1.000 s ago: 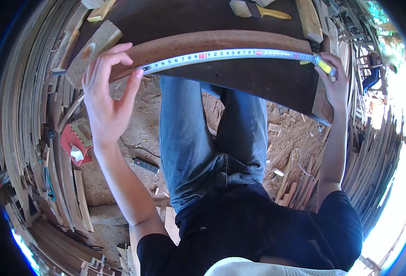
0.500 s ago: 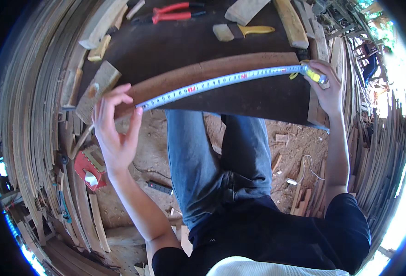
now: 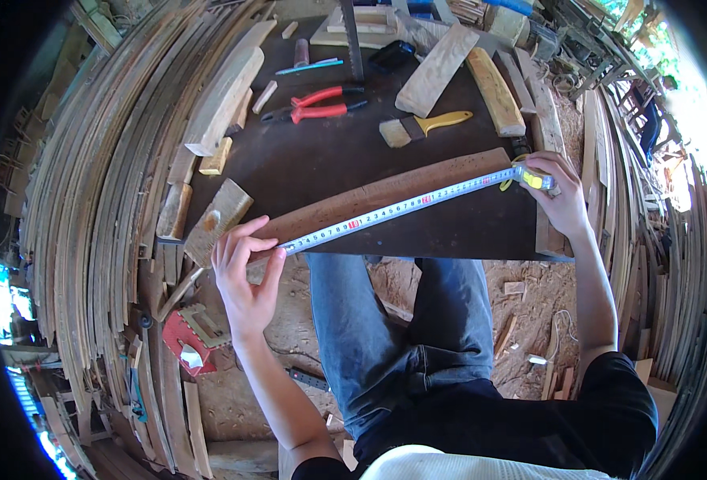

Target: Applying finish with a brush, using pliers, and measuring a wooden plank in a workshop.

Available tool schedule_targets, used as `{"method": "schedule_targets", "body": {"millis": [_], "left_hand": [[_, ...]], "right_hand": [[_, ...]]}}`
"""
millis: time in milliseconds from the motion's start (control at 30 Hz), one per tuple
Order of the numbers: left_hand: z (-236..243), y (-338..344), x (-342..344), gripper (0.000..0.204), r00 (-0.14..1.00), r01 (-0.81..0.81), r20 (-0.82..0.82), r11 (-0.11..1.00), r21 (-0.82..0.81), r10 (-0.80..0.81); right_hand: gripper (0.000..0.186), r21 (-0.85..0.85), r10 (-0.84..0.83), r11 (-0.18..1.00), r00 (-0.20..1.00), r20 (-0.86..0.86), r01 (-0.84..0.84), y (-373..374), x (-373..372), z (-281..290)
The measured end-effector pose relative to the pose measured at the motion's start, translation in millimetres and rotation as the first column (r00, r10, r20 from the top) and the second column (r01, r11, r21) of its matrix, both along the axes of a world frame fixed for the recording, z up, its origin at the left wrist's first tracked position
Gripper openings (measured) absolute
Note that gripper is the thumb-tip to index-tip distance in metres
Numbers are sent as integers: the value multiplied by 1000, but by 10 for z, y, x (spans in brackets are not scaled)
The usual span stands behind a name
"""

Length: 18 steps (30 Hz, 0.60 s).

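A slightly curved brown wooden board (image 3: pixel 385 190) slants across the dark worktop in front of me, its right end farther away. Along its near edge runs the pulled-out white blade of a tape measure (image 3: pixel 401 209), nearly straight. My left hand (image 3: pixel 245 280) pinches the blade's end between thumb and forefinger at the board's left end; its other fingers curl over the wood there. By the board's right end, my right hand (image 3: pixel 563 196) is closed around the yellow and silver case. The underside of that grip is hidden.
Beyond the board lie red-handled pliers (image 3: pixel 319 110), a yellow-handled paintbrush (image 3: pixel 427 128) and several wood blocks (image 3: pixel 437 70). A saw blade (image 3: pixel 350 40) stands at the far side. Long wooden strips (image 3: pixel 121 160) are stacked at left. A red tissue box (image 3: pixel 189 344) sits low on the left.
The view has tilted, so worktop, board and hands appear lower and more of the far side shows. The tape blade lies straighter beside the board. Both hands keep their holds.
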State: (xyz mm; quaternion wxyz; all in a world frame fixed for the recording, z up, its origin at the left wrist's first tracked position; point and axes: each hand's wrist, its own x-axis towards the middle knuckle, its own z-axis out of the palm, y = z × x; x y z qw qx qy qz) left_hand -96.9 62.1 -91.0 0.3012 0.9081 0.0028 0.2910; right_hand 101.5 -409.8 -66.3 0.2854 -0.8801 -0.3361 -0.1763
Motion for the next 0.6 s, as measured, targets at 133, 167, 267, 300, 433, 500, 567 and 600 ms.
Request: {"method": "schedule_targets", "body": {"millis": [133,167,267,300,433,500,567,600], "left_hand": [[-21,-16,-8,14,1000,-13,9,1000,-3,13],[-31,-23,-12,14,999,-39,6,999,-8,39],[-45,-20,-14,13,999,-18,33,999,-39,20],[-48,-19,-15,13,999,-8,46,1000,-21,9],[-55,1,-17,14,998,14,65,999,-37,-12],[-63,10,-9,14,997,31,67,998,-62,-27],[-76,5,-11,14,998,11,61,999,-42,-9],[-85,5,-1,14,999,3,40,998,-60,-1]], "right_hand": [[41,-4,15,1000,1000,-10,-15,-27,4,0],[42,-5,28,1000,999,-19,-28,-30,8,4],[38,10,29,1000,998,-63,-28,-22,8,18],[36,-8,33,999,997,-74,-34,-17,6,26],[36,25,26,999,997,-75,-24,-7,-30,45],[37,57,14,998,995,-94,-9,-15,-42,48],[37,13,-31,999,991,-128,33,-34,-41,48],[37,22,-26,999,994,-106,29,-40,-36,46]]}}
